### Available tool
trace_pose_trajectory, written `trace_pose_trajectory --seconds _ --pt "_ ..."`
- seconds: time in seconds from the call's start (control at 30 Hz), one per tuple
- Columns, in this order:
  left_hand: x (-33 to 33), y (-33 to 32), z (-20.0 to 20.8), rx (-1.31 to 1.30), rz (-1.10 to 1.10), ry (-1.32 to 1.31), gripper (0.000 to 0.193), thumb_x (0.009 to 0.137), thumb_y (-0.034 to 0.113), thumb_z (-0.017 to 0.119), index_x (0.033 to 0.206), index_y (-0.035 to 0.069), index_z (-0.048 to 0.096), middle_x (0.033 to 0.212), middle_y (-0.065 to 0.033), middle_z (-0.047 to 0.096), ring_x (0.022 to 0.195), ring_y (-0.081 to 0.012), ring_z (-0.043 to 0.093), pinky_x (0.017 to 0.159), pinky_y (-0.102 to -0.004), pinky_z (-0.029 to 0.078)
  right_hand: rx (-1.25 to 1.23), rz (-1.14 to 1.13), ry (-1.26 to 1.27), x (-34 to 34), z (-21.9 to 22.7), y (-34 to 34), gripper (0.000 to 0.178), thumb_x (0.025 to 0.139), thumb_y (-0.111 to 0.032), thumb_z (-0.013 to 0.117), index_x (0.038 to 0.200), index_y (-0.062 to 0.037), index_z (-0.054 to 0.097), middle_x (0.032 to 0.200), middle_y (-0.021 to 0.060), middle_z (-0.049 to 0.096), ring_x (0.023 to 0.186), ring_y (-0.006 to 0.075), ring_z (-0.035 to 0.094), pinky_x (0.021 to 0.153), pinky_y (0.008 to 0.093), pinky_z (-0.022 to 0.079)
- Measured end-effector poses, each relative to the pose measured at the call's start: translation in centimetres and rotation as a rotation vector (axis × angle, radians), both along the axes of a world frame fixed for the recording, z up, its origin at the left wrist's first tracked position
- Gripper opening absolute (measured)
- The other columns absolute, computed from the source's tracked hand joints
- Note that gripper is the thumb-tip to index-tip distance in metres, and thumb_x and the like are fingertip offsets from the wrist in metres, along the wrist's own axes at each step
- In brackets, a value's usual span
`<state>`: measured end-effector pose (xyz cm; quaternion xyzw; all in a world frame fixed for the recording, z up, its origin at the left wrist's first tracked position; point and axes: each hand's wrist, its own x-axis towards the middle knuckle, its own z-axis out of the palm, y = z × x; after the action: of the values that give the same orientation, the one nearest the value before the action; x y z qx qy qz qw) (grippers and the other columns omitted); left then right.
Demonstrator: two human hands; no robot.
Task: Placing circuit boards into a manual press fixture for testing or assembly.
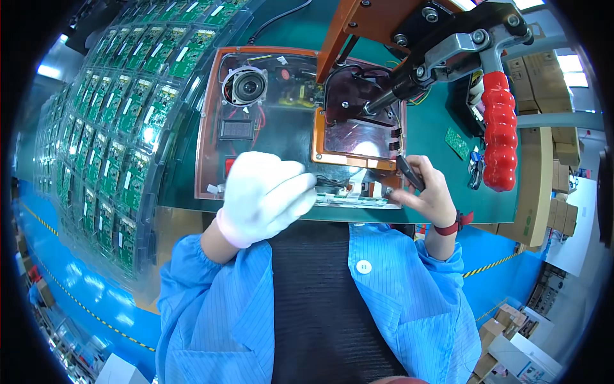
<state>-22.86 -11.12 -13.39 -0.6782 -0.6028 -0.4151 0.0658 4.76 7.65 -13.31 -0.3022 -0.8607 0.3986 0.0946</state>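
Note:
My left hand [262,201], in a white glove, hovers over the near left part of a test fixture [211,160]. Its fingers are bent and pressed together, and whatever they hold is hidden. My right hand [432,195], bare with a red wrist strap [457,223], grips a slim black pen-like tool [409,173] at the fixture's near right corner. Between the hands, along the front edge, lies a narrow pale strip, perhaps a board edge [352,201]. The fixture has a clear top with orange edges, a round speaker [246,86] and a small display [236,130].
A toggle clamp with a red ribbed handle [499,131] rises over the fixture's right side. Clear trays of green circuit boards [121,121] stand stacked at left. On the green mat lie a loose green board [456,143] and blue-handled cutters [475,169]. Cardboard boxes [537,192] stand right.

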Motion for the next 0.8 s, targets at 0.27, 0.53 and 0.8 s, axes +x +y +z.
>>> trace_pose_trajectory --seconds 0.27,0.53,0.8 --pt "0.2 2.5 -0.6 -0.217 -0.169 -0.08 0.02 0.078 0.012 0.073 0.097 0.011 0.067 0.084 -0.0007 0.06 0.067 -0.0202 0.048 0.067 -0.035 0.037 -0.407 -0.417 0.597 -0.2 -3.6 3.6 0.035 0.092 -0.019 0.066 0.119 -0.0016 0.052 0.09 0.0114 0.064 0.071 0.018 0.058 0.065 0.0255 0.047" --pt "0.0 3.6 -0.9 -0.257 -0.19 -0.054 0.016 0.082 0.017 0.072 0.095 0.01 0.068 0.083 -0.0017 0.059 0.069 -0.0197 0.051 0.067 -0.0345 0.039 -0.65 -0.685 0.867 -2.7 -9.6 9.3 0.031 0.098 -0.03 0.049 0.112 -0.0032 0.055 0.092 0.0119 0.065 0.073 0.019 0.059 0.072 0.0284 0.047" --pt "-0.5 4.2 -1.2 -0.314 -0.19 -0.033 0.016 0.084 0.022 0.072 0.094 0.01 0.069 0.084 -0.0028 0.059 0.07 -0.0193 0.053 0.067 -0.0341 0.04 -0.842 -0.564 1.032 -1.1 -12.4 11.8 0.032 0.097 -0.035 0.05 0.106 -0.0057 0.057 0.088 0.0097 0.062 0.071 0.0181 0.057 0.072 0.0299 0.045"
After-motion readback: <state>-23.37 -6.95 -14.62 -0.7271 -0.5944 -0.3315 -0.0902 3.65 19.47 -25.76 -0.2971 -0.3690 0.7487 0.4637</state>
